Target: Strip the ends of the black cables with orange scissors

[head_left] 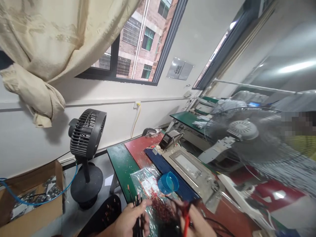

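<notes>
At the bottom edge my left hand (130,219) is closed around a bundle of thin black and red wires (137,210). My right hand (196,225) sits just to its right, fingers closed on a red-handled tool (185,221) whose tip I cannot make out. Between and just beyond the hands lies a clear plastic bag (145,184) of small red parts. A small blue plastic cup (168,183) stands past the bag on a blue mat.
A grey metal machine (192,168) sits on the green and red bench (120,164). A black floor fan (86,138) stands at left beside a cardboard box (32,197). A large spinning fan (247,135) fills the right. Window and curtain above.
</notes>
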The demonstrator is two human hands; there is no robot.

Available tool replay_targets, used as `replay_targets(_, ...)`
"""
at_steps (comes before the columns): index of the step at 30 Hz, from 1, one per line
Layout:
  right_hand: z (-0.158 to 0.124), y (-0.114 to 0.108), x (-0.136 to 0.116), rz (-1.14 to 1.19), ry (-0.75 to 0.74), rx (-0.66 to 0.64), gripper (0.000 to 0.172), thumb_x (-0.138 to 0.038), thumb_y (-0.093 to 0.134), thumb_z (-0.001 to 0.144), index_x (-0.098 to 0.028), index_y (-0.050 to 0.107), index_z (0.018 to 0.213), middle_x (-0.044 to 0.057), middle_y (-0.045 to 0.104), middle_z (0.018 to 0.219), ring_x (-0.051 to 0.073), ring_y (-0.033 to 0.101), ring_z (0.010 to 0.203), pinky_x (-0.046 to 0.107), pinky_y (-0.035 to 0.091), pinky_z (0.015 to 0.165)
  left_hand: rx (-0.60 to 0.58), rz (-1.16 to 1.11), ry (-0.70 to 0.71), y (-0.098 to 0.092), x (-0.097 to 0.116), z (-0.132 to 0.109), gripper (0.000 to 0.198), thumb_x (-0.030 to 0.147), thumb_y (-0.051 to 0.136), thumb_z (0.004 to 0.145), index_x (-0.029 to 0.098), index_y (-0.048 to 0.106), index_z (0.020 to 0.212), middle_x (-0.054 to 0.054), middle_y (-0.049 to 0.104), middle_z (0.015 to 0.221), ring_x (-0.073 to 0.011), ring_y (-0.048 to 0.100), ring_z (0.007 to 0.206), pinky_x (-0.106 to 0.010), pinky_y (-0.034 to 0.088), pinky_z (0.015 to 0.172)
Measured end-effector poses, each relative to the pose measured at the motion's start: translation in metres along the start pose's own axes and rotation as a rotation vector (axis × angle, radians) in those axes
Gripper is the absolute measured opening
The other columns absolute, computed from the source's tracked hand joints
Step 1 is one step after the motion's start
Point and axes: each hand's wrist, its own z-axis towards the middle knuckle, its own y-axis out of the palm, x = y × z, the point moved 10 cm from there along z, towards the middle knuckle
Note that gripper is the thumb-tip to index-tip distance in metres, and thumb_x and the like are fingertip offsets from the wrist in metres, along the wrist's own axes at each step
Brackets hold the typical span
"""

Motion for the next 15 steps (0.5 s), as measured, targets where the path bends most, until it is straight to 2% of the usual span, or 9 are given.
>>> replay_targets(3,0.021,-0.014,0.048,-0.038,0.408,-0.045,0.029,-0.043,0.056,0.078,-0.017,0.066,0.082,0.006,0.071,0.073,0.017,0.065,0.063,0.021,0.049,0.058,-0.052,0.058,0.030,0.001,0.004,0.002,0.067,0.060,0.069,0.054,0.013,0.058,0.101,0.011,0.036,0.044,-0.0038,0.024,0.037,-0.022,0.033,0.041)
replay_targets(6,0.030,-0.013,0.077,-0.099,0.626,-0.109,0.041,-0.055,0.052,0.073,-0.017,0.067,0.073,0.005,0.070,0.064,0.019,0.063,0.057,0.023,0.046,0.053,-0.125,0.058,0.069,0.006,0.008,0.002,0.065,0.060,0.065,0.059,0.012,0.059,0.102,0.012,0.031,0.045,-0.0040,0.021,0.039,-0.023,0.035,0.044)
replay_targets(9,0.026,0.002,0.094,-0.135,0.719,-0.187,0.044,-0.059,0.048,0.073,-0.019,0.066,0.068,0.006,0.069,0.062,0.022,0.063,0.058,0.027,0.045,0.053,-0.185,0.033,0.057,0.009,0.008,0.000,0.063,0.058,0.062,0.064,0.011,0.059,0.106,0.010,0.034,0.048,-0.0040,0.023,0.040,-0.025,0.038,0.048)
replay_targets(15,0.018,0.027,0.100,-0.273,0.724,-0.326,0.044,-0.054,0.039,0.079,-0.020,0.066,0.073,0.008,0.068,0.057,0.024,0.063,0.057,0.028,0.040,0.052,-0.247,0.009,-0.027,0.009,0.005,-0.005,0.066,0.059,0.066,0.059,0.012,0.061,0.105,0.009,0.038,0.049,-0.0033,0.027,0.040,-0.024,0.034,0.050)
